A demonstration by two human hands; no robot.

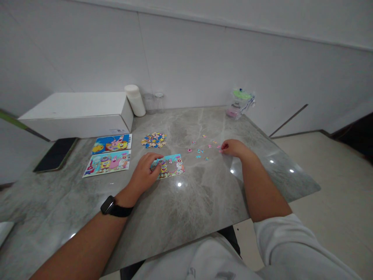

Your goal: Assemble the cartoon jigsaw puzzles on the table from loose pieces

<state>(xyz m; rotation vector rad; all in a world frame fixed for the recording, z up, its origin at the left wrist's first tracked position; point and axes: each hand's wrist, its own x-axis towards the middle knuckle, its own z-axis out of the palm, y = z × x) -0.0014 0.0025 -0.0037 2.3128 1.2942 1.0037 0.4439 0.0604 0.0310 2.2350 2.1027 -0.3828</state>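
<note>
My left hand (146, 171) rests on the left end of a small, partly assembled cartoon puzzle (171, 166), its fingers curved over the edge. A greyish gap shows in the puzzle's middle. Further right, my right hand (233, 148) pinches a small pink puzzle piece (220, 151) at the tabletop. Several loose pieces (199, 151) lie scattered between the two hands. Behind my left hand sits a pile of mixed yellow, blue and pink pieces (154, 140). Two printed picture cards, one blue (112, 144) and one lighter (107, 163), lie to the left.
A white box (78, 116), a white bottle (135, 100) and two clear glasses (154, 103) stand along the back. A dark phone (56, 154) lies at the left. Near the back right corner of the grey table (192, 210) is a clear plastic bag (239, 104).
</note>
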